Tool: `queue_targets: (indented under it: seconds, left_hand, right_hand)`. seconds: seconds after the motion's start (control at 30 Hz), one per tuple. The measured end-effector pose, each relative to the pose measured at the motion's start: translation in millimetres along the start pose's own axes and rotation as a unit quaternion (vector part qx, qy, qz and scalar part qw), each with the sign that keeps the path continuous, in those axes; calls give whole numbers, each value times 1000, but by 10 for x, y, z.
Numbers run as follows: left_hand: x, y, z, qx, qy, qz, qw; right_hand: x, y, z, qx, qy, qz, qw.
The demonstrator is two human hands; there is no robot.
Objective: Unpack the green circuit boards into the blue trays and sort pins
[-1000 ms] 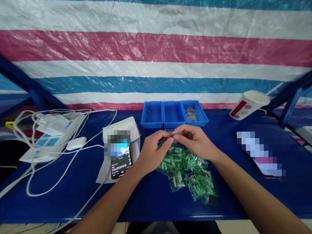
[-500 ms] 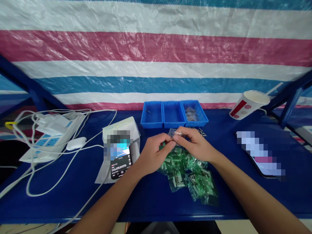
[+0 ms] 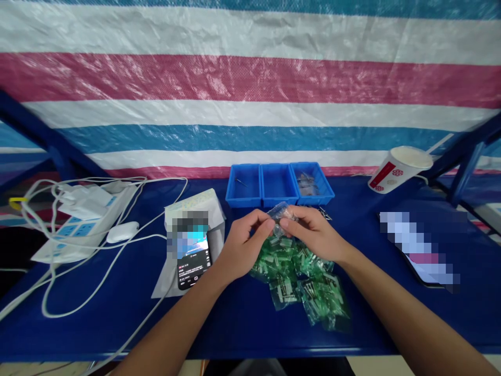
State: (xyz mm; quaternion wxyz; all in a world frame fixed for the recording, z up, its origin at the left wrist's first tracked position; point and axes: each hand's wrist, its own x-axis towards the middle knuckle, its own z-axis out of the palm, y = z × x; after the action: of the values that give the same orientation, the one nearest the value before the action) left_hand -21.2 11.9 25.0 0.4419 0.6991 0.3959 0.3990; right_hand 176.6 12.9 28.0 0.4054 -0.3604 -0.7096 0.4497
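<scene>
A small clear plastic bag [image 3: 279, 211] is pinched between my two hands above the blue table. My left hand [image 3: 248, 243] grips its left side with thumb and fingers, and my right hand [image 3: 313, 230] holds the right side the same way. What lies inside the bag is too small to make out. Right below my hands spreads a pile of green-tinted plastic bags [image 3: 284, 261], several of them showing screws and pale plugs. Some loose screws [image 3: 324, 213] lie behind my right hand, partly hidden by it.
Three joined blue bins [image 3: 278, 201] stand at the back; the left holds a screw, the right some clear bags. A phone [image 3: 193, 269] leans on a tissue pack [image 3: 191, 203] at left, near a cabled power strip [image 3: 78, 230]. A paper cup [image 3: 399, 169] and another phone [image 3: 418, 253] are at right.
The clear bag now shows more between my fingertips, and my hands have shifted slightly. The pile, bins and phones stay where they were.
</scene>
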Motion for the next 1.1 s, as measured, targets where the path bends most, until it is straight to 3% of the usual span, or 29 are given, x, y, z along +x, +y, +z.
queue_targets:
  seconds: [1.1]
  left_hand:
    - [-9, 56, -8, -4, -24, 33, 999]
  right_hand:
    - [-30, -37, 37, -7, 7, -46, 999]
